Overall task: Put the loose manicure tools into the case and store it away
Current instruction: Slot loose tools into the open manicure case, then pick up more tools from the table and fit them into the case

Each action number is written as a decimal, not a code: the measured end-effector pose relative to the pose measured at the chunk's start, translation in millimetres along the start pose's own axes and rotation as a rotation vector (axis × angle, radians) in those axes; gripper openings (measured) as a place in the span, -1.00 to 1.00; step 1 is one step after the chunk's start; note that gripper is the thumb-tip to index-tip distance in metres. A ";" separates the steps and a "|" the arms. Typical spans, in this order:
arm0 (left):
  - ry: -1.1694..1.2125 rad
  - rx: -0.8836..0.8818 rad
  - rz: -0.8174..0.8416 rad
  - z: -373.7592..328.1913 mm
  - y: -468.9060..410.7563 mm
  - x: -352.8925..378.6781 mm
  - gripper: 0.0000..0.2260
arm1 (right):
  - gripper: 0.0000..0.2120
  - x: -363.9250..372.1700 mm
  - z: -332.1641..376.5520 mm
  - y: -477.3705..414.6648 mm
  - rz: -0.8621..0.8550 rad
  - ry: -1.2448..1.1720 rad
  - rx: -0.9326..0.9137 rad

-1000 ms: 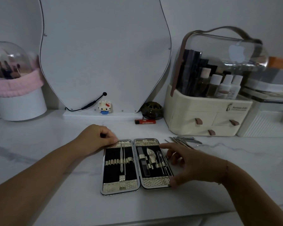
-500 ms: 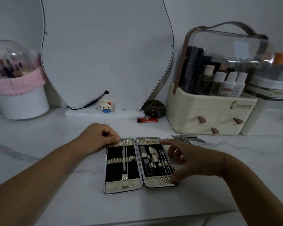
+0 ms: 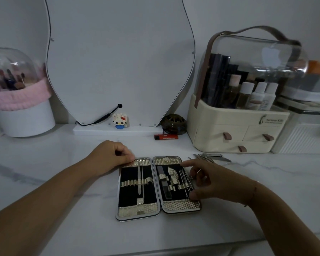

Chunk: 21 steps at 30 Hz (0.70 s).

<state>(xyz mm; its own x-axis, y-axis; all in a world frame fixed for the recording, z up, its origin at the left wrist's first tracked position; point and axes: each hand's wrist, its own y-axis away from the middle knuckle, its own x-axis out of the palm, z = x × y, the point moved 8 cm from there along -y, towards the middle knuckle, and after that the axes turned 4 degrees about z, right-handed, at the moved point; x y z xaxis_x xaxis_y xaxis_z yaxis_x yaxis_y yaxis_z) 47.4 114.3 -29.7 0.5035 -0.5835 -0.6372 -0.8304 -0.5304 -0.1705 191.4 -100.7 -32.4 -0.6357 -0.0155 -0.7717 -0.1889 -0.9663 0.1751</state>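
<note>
My left hand [image 3: 111,156] lies on the white countertop [image 3: 54,163], its fingers curled into a loose fist that grasps nothing. Only the thumb tip touches the case [image 3: 156,189], at its 11 o'clock corner. The case lies flat at my 12 o'clock, opened like a book, both black-lined halves up and a few tools strapped in each. My right hand [image 3: 212,182] is at the case's 3 o'clock, relaxed and spread, grasping nothing: the forefinger [image 3: 185,164] reaches over the far end of the right half, the thumb rests near that half's 4 o'clock rim, and the other fingers bend loosely just off the edge. The loose manicure tools [image 3: 211,157] lie heaped on the countertop at 1 o'clock from the case, just past my right knuckles, touching neither hand. At 2 o'clock behind them stands a cream drawer organiser [image 3: 235,130]
</note>
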 end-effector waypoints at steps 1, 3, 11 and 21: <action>0.000 -0.002 -0.002 0.4 0.0 0.0 -0.91 | -0.37 -0.6 0.0 0.3 -0.012 -0.023 -0.007; 0.001 -0.002 -0.005 0.1 -0.1 0.0 -0.92 | -0.46 -9.0 -1.9 2.9 -0.132 -0.109 -0.033; 0.018 0.009 -0.001 -3.3 -0.9 -0.6 -0.89 | -0.93 -62.3 -36.7 39.6 -0.786 -0.037 0.111; 0.042 -0.007 -0.009 -4.2 0.5 -0.2 -0.92 | -0.91 -54.7 -33.7 -10.5 -0.574 0.250 0.182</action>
<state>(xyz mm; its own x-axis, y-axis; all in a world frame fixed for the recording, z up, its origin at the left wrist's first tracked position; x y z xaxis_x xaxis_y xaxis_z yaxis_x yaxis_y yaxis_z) 47.9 111.6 -26.5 0.5203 -0.6038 -0.6039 -0.8243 -0.5398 -0.1706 253.3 -98.4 -12.6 -0.2072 0.4098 -0.8883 -0.5844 -0.7801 -0.2235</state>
